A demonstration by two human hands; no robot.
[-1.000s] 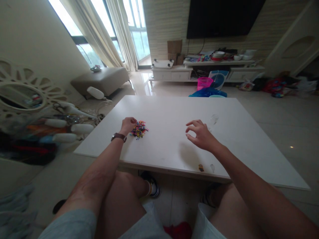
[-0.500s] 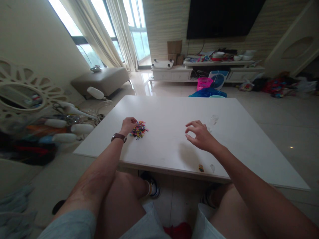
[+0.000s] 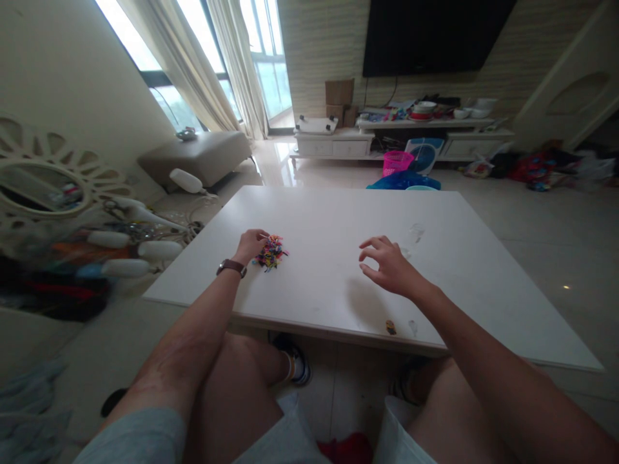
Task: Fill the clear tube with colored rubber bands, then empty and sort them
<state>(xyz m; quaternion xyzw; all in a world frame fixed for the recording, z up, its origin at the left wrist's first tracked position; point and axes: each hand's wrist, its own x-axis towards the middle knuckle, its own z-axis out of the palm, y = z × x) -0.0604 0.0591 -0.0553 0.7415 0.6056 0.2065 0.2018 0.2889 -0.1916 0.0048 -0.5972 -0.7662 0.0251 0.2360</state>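
Note:
A small heap of multicoloured little pieces lies on the left half of the white table; their kind is too small to make out. At its upper left edge is my left hand, its fingers pinched together over the pieces, with a thin pale bit showing at the fingertips. My right hand hovers above the table's right half, fingers curved and thumb apart, holding nothing. Behind it lies a clear, crumpled plastic-looking piece, and another is partly hidden by the hand.
Near the front edge lie a small yellow-and-dark item and a small clear item. Beyond the table stand a pink basket and a blue plastic bag. A lamp with white shades is at the left.
My left hand has shifted very slightly at the heap, and a thin pale bit now shows at its fingertips. My right hand has stayed nearly still.

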